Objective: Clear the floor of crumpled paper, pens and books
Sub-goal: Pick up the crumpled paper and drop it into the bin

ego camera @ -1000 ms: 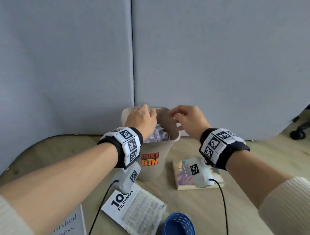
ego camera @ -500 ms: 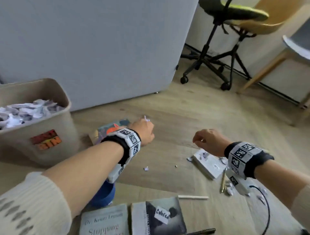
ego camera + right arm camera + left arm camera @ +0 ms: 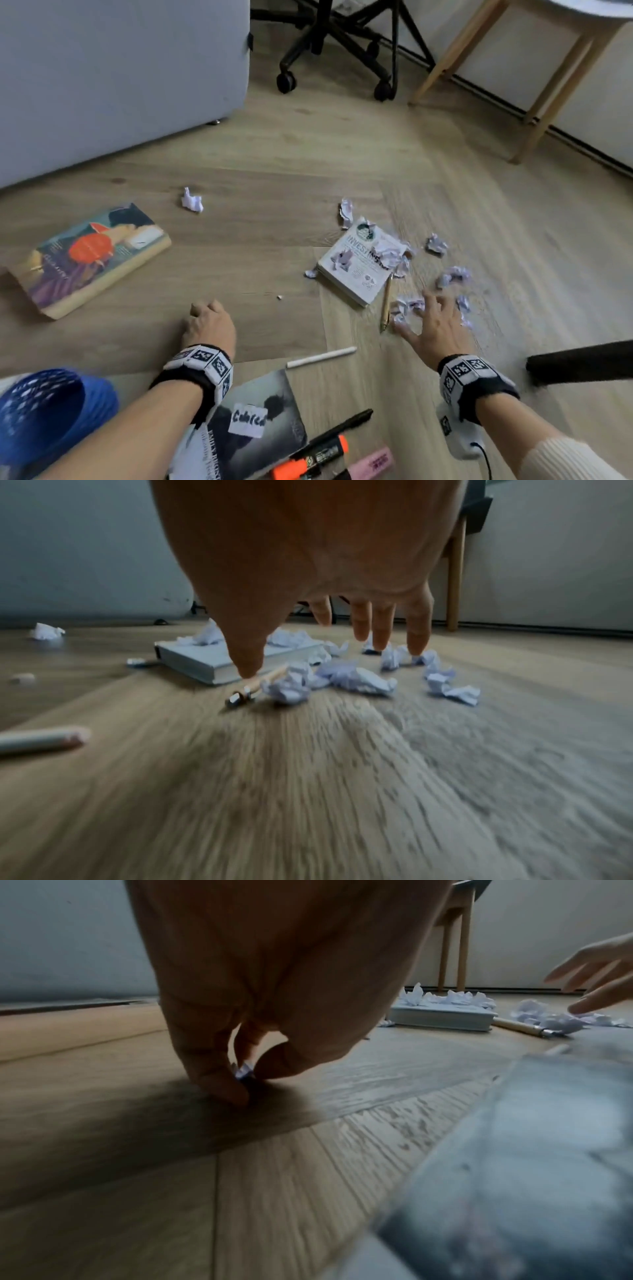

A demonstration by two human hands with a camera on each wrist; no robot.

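My left hand is down on the wooden floor, its thumb and fingertips pinching a tiny scrap of crumpled paper. My right hand hovers open with fingers spread just above a scatter of crumpled paper balls, holding nothing. A wooden pen lies beside its thumb, against a white book with more crumpled paper on top. Another paper ball lies farther left. A colourful book, a dark book, a white pen and some markers also lie on the floor.
A blue perforated basket sits at the near left. A grey partition stands behind, with an office chair base and wooden table legs at the back right. A dark bar juts in from the right.
The view swung from the dust bin down to the littered floor. Both hands dropped to the floor; the left now pinches a scrap and the right has spread its fingers over the papers.
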